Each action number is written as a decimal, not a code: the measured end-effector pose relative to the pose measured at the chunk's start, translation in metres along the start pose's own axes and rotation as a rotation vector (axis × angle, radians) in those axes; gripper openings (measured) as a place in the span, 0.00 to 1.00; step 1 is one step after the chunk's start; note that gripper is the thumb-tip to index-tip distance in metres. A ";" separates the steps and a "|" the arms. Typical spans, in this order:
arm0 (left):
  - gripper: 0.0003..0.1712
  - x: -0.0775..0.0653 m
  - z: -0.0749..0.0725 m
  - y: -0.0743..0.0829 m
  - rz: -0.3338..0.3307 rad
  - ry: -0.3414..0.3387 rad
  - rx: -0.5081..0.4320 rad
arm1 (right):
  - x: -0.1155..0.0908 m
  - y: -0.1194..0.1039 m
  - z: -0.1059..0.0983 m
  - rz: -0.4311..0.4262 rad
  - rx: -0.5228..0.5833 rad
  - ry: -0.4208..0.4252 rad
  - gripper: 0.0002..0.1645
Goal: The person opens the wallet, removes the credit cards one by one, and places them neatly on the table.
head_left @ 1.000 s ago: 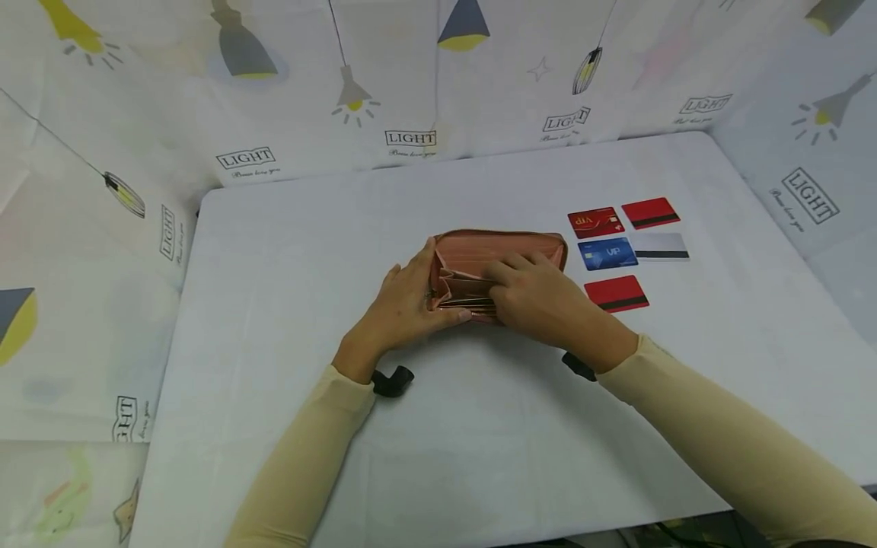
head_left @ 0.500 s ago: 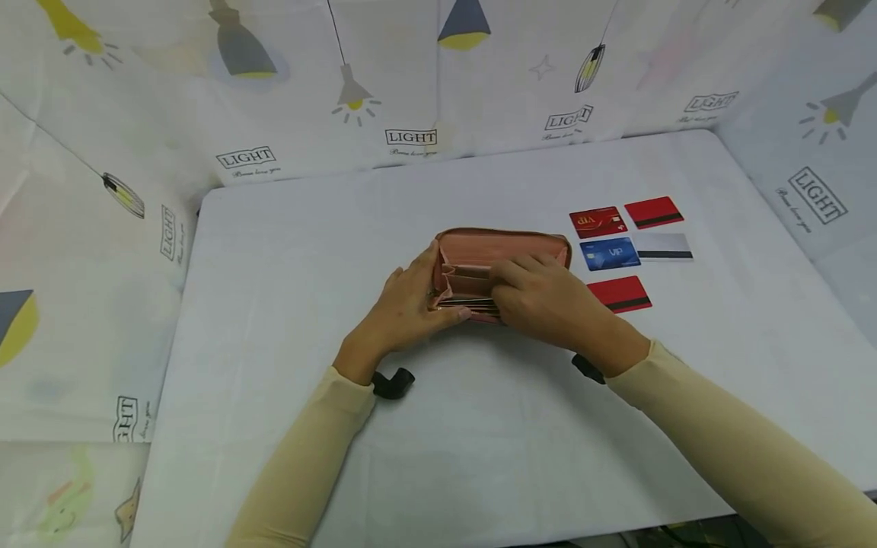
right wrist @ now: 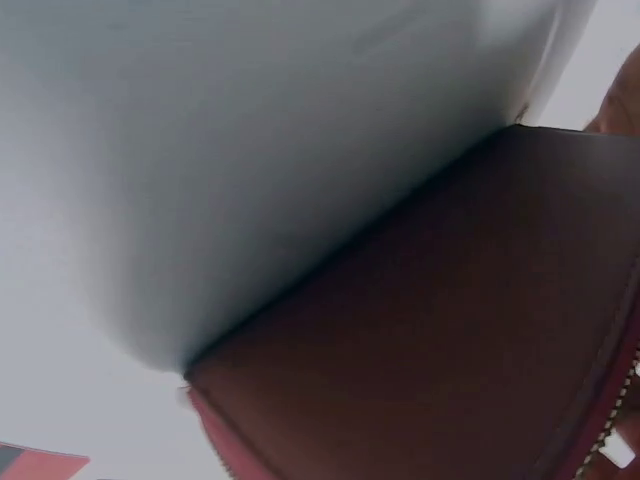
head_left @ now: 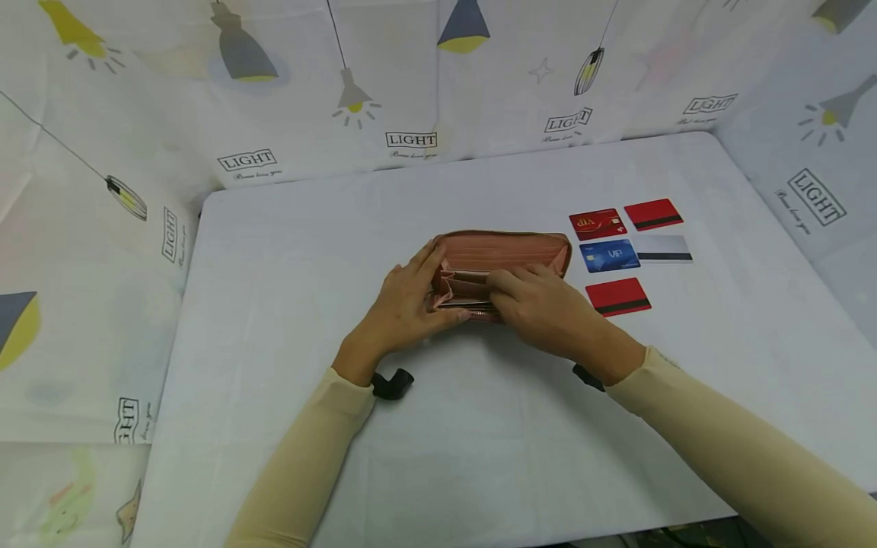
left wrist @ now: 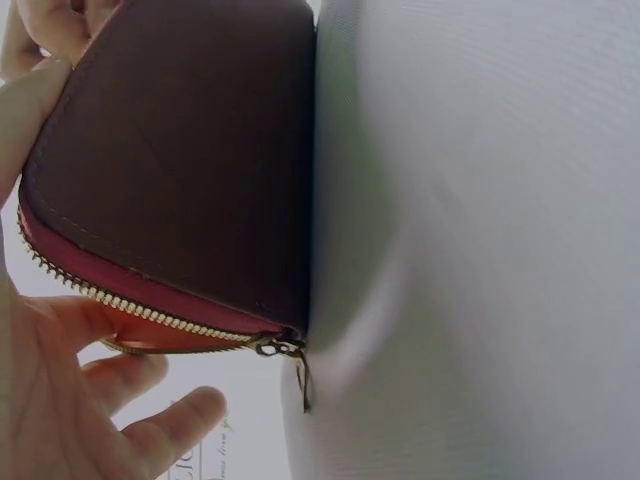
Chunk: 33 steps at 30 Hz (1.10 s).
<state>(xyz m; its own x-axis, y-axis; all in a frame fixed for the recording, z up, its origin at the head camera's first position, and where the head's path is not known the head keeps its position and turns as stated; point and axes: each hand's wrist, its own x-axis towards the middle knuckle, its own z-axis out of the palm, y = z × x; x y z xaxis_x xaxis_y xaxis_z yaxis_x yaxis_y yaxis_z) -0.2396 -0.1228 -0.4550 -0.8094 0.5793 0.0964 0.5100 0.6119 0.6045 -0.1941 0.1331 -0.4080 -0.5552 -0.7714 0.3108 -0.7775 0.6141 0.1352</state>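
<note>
From the head view, a pink wallet [head_left: 503,262] is lying open at the middle of the white table [head_left: 288,251], its long axis running left to right. The left hand [head_left: 404,304] is gripping its left end; the right hand [head_left: 548,312] is pinching inside its pockets. From the left wrist, the zipper pull [left wrist: 290,360] is hanging toward the table. From the right wrist, the wallet's dark outer side is filling the frame.

The zip wallet [head_left: 503,259] is salmon pink inside, with a gold zipper [left wrist: 150,312] and a dark brown-red outer shell. Right of the wallet lie a red VIP card [head_left: 597,224], a blue VIP card [head_left: 609,255], two red cards with black stripes [head_left: 653,214] [head_left: 618,296] and a white card with a black stripe [head_left: 663,248]. The table cover [head_left: 479,441] is plain white; the backdrop [head_left: 288,114] is white, printed with grey-and-yellow lamps and black "LIGHT" labels.
</note>
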 end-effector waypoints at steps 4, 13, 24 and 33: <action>0.65 0.001 0.001 0.000 -0.007 -0.004 -0.017 | -0.007 0.002 -0.004 0.017 0.083 0.115 0.14; 0.65 0.001 0.001 -0.001 -0.037 -0.026 -0.038 | -0.017 0.013 -0.004 0.152 0.227 0.154 0.08; 0.65 -0.001 0.002 -0.002 -0.029 -0.018 -0.035 | -0.037 0.036 -0.029 0.462 0.445 0.232 0.07; 0.65 0.000 0.003 0.001 -0.019 -0.021 -0.042 | -0.069 0.065 -0.056 0.749 0.519 0.309 0.09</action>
<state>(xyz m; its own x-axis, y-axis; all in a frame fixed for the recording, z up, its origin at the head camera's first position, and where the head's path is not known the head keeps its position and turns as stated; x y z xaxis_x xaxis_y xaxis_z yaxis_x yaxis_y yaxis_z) -0.2386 -0.1204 -0.4566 -0.8123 0.5792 0.0676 0.4812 0.6003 0.6388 -0.1902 0.2355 -0.3679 -0.9163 -0.0855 0.3913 -0.3275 0.7224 -0.6090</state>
